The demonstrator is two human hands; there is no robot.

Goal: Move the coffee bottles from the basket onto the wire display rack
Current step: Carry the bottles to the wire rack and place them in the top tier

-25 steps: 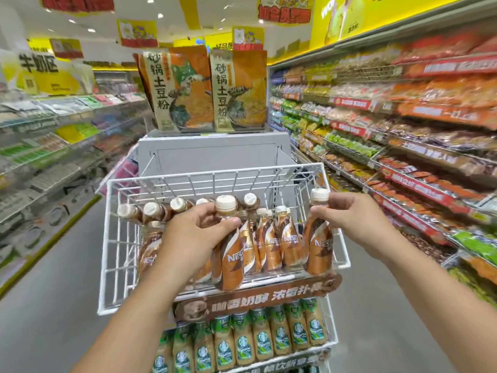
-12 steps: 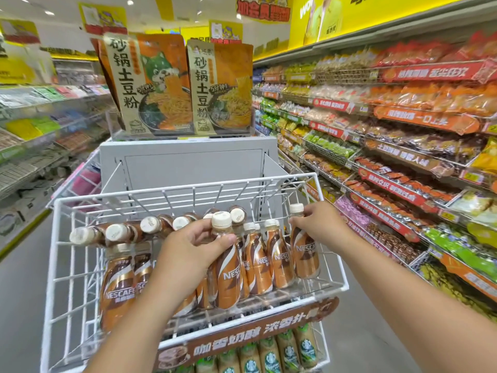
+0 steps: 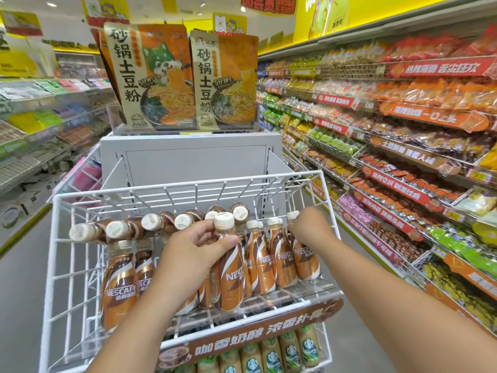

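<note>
Coffee bottles are what I'm steering here, and most of them already sit inside the wire display rack (image 3: 329, 211). My left hand (image 3: 188, 254) is wrapped around the neck and shoulder of one upright bottle (image 3: 227, 275) at the front of the rack, thumb across the front, fingers behind. My right hand (image 3: 309, 227) is curled onto the rightmost bottle (image 3: 305, 258), fingertips at its neck just under the cap; it looks like a light pinch, though I can't see how firmly it closes. Between the two held bottles stand more upright bottles (image 3: 269, 262), packed touching. Toward the rack's back, a row of bottles (image 3: 150, 224) lies tipped with pale caps facing me. Below the rack's front rail sit green-labelled bottles (image 3: 271, 358) on a lower tier. No basket shows in view.

I judge these to be filled plastic bottles: moderately heavy, stiff enough not to crush, with a glossy sleeve that could slip. The narrow neck below the cap is the sure hold. Their tall shape means a nudge could topple neighbours, so I'd set each down straight.
</note>
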